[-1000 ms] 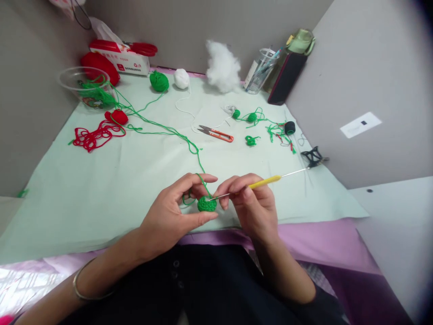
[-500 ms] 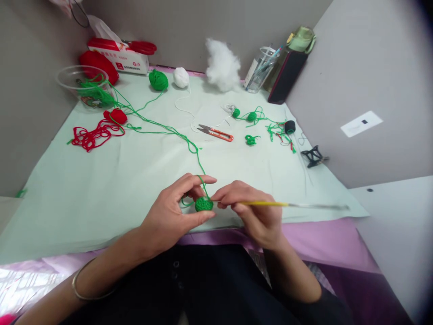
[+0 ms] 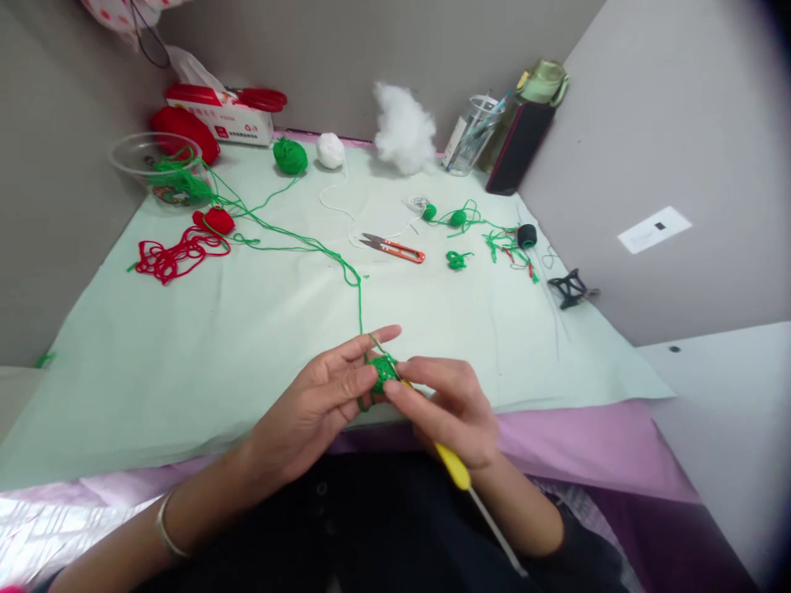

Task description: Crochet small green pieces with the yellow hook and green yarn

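Note:
Near the front edge of the table, my left hand (image 3: 327,391) pinches a small green crocheted piece (image 3: 384,373) between thumb and fingers, its index finger stretched out with green yarn (image 3: 360,309) over it. My right hand (image 3: 448,403) grips a crochet hook (image 3: 454,466) with a yellow handle. The hook's tip end is at the green piece, and its metal rear end points down to the right. Fingertips of my right hand touch the piece's right side. The yarn runs back from my left hand toward a clear plastic tub (image 3: 154,154) at the far left.
Orange-handled snips (image 3: 395,248) lie mid-table, with small green crocheted pieces (image 3: 457,260) to their right. Red yarn (image 3: 176,255) lies left. Behind are a tissue box (image 3: 235,119), green ball (image 3: 290,156), white ball (image 3: 330,151), white stuffing (image 3: 404,130), a cup (image 3: 475,136) and a bottle (image 3: 531,123).
The hook has swung from nearly level to pointing steeply down to the right. The green piece has shifted slightly right and turned in my left hand, and my right fingers now touch it.

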`<action>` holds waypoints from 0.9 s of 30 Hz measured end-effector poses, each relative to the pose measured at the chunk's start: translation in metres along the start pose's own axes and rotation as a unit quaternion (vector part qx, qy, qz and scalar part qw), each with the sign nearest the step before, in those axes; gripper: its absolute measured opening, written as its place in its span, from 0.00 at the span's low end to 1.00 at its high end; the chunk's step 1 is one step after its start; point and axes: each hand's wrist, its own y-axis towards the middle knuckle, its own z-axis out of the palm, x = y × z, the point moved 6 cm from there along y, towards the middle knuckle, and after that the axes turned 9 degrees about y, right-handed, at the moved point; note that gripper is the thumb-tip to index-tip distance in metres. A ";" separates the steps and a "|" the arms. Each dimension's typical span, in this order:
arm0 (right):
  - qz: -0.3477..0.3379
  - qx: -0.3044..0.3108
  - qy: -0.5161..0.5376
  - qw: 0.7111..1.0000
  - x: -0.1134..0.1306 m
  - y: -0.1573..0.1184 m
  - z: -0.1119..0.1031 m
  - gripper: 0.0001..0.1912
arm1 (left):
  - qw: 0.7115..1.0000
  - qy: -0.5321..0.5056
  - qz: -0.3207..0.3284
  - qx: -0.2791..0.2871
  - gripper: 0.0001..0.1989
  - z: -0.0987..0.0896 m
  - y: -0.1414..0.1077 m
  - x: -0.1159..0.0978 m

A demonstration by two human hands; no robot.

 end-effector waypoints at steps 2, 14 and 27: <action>0.010 -0.072 0.104 0.992 -0.005 0.004 -0.005 0.18 | 1.000 -0.016 -0.005 0.026 0.30 0.000 0.002 -0.001; 0.170 -0.111 0.357 0.912 -0.032 0.011 -0.011 0.11 | 0.997 0.051 0.050 0.008 0.31 -0.013 0.005 -0.013; 0.320 -0.150 0.539 0.764 -0.050 0.007 0.001 0.05 | 0.996 0.018 0.026 0.080 0.18 -0.010 0.007 -0.009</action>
